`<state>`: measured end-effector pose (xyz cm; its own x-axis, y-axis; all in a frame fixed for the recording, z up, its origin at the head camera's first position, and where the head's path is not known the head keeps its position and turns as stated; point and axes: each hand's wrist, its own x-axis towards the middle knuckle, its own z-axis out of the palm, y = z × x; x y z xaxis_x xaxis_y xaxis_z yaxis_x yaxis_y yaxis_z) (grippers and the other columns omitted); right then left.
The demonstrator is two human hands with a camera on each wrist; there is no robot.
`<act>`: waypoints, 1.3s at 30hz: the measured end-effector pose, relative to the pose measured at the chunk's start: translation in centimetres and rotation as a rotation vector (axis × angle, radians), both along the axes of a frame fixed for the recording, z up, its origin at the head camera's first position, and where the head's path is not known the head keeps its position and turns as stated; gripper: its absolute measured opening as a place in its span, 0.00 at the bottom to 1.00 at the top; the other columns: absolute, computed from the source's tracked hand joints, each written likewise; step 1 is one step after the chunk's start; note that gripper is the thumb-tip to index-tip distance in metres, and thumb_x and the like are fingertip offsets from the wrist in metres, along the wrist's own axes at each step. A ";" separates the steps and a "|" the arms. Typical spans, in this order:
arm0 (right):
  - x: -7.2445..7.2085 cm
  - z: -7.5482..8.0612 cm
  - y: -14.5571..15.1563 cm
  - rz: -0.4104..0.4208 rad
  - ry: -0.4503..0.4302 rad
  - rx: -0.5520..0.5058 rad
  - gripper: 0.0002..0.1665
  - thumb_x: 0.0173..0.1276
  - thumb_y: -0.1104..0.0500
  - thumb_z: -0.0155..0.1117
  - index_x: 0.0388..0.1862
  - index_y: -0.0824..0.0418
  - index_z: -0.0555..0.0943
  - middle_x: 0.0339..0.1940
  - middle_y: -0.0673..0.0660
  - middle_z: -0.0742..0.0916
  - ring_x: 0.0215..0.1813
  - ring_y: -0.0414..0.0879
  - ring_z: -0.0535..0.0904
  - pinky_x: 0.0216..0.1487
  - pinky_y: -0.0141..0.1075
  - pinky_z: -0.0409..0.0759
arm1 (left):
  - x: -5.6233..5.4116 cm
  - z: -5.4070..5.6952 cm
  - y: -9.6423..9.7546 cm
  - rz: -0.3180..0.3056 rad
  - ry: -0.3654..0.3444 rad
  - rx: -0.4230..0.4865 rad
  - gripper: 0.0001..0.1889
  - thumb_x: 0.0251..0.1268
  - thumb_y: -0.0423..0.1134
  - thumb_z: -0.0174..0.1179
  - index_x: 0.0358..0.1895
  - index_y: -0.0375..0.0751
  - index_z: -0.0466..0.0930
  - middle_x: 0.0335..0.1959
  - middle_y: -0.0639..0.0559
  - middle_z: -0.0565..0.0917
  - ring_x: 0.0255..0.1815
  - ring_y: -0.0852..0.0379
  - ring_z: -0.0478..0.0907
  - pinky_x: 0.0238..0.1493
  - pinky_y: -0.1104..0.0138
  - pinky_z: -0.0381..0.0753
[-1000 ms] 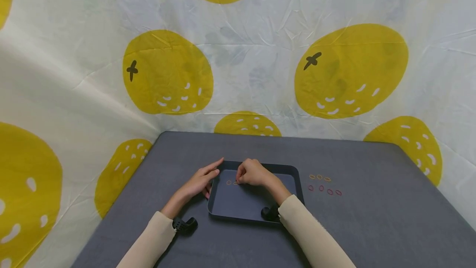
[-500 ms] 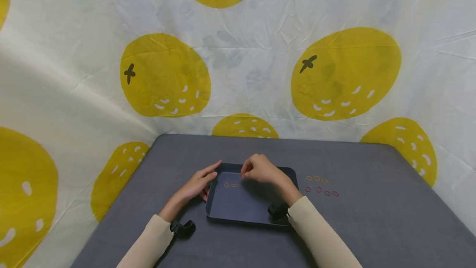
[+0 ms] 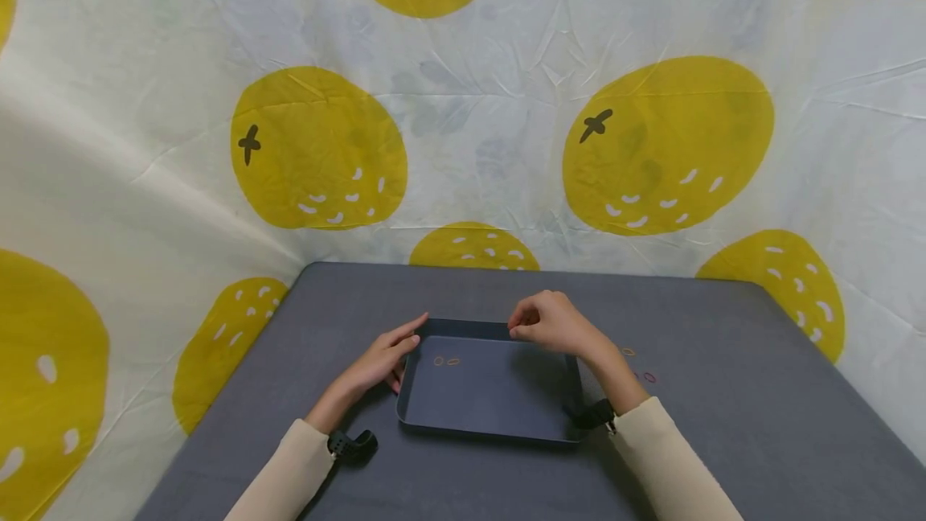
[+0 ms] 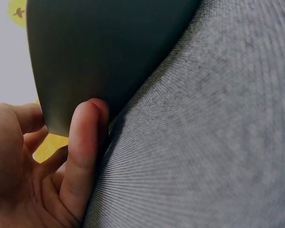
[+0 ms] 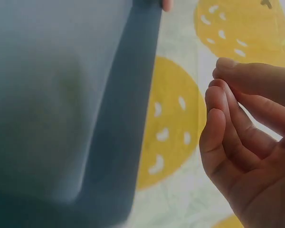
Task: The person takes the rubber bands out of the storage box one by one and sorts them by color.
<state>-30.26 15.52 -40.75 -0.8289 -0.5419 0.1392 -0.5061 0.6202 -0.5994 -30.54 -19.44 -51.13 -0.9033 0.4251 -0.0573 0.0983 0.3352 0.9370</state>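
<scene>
A dark shallow tray [image 3: 492,392] lies on the grey table. Inside it, near the back left, sit two small, thin orange rings [image 3: 438,361]. My left hand [image 3: 379,360] holds the tray's left side, with the thumb at the rim and the index finger stretched toward the back corner. In the left wrist view, one fingertip [image 4: 85,128] rests against the outer wall. Above the tray's back right corner hovers my right hand [image 3: 553,324], its fingers loosely bent and bunched near the thumb. Nothing shows between those fingertips [image 5: 218,92] in the right wrist view.
Right of the tray, an orange ring [image 3: 628,351] and a red ring [image 3: 649,377] show on the table [image 3: 723,424]; the right forearm covers others there. A white cloth [image 3: 492,143] printed with yellow fruit hangs behind and at the left.
My right hand has lifted from beside the orange rings in the tray and moved right to the back right corner, leaving both rings lying there. The left hand stays at the tray's side.
</scene>
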 end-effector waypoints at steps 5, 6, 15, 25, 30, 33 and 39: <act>0.7 0.5 2.7 -0.057 0.004 -0.003 0.07 0.71 0.60 0.71 0.42 0.62 0.90 0.35 0.51 0.91 0.31 0.40 0.82 0.33 0.35 0.81 | 0.0 0.0 0.1 0.004 -0.003 -0.004 0.30 0.85 0.53 0.46 0.84 0.62 0.54 0.68 0.31 0.73 0.15 0.58 0.78 0.18 0.61 0.85; 0.8 0.5 3.2 -0.065 0.008 -0.001 0.07 0.71 0.59 0.71 0.43 0.62 0.90 0.35 0.51 0.91 0.32 0.40 0.83 0.33 0.35 0.81 | 0.0 0.0 0.1 0.008 -0.007 -0.006 0.29 0.85 0.53 0.46 0.84 0.63 0.54 0.66 0.31 0.74 0.15 0.58 0.79 0.18 0.62 0.85; 1.4 0.3 8.6 -0.160 0.026 -0.007 0.06 0.71 0.59 0.70 0.43 0.59 0.90 0.37 0.52 0.91 0.38 0.44 0.86 0.38 0.34 0.83 | -0.2 0.0 0.0 0.021 -0.005 -0.013 0.29 0.85 0.54 0.47 0.83 0.66 0.55 0.64 0.34 0.76 0.14 0.57 0.79 0.18 0.62 0.85; 1.6 -1.7 13.9 -0.232 0.012 -0.029 0.08 0.71 0.58 0.71 0.43 0.61 0.91 0.39 0.55 0.92 0.37 0.44 0.86 0.37 0.32 0.83 | -0.1 0.1 0.0 -0.003 -0.007 0.006 0.29 0.85 0.53 0.46 0.83 0.66 0.55 0.73 0.34 0.70 0.16 0.57 0.79 0.20 0.62 0.85; 1.4 -2.9 15.5 -0.259 -0.012 -0.016 0.10 0.72 0.59 0.70 0.45 0.65 0.90 0.39 0.56 0.92 0.37 0.45 0.85 0.36 0.32 0.83 | 0.0 0.1 0.1 0.007 -0.012 -0.005 0.28 0.85 0.54 0.46 0.83 0.69 0.55 0.67 0.34 0.75 0.15 0.56 0.79 0.19 0.61 0.85; 1.1 -3.7 16.3 -0.275 -0.036 -0.008 0.10 0.72 0.59 0.70 0.44 0.66 0.90 0.38 0.57 0.92 0.36 0.44 0.86 0.35 0.33 0.83 | 0.0 0.1 0.2 0.006 -0.010 -0.016 0.29 0.85 0.54 0.46 0.83 0.67 0.55 0.58 0.32 0.78 0.15 0.56 0.78 0.20 0.60 0.85; 0.5 -5.2 17.2 -0.317 -0.058 0.034 0.09 0.71 0.59 0.70 0.43 0.65 0.90 0.37 0.57 0.92 0.34 0.42 0.83 0.32 0.33 0.81 | -0.1 0.3 0.1 0.012 -0.010 -0.011 0.28 0.85 0.54 0.46 0.83 0.68 0.55 0.71 0.34 0.73 0.16 0.54 0.79 0.19 0.61 0.85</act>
<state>-29.74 32.77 -46.00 -0.9630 -0.2591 0.0735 -0.2505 0.7614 -0.5979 -30.60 -19.32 -50.88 -0.9078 0.4134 -0.0709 0.0851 0.3470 0.9340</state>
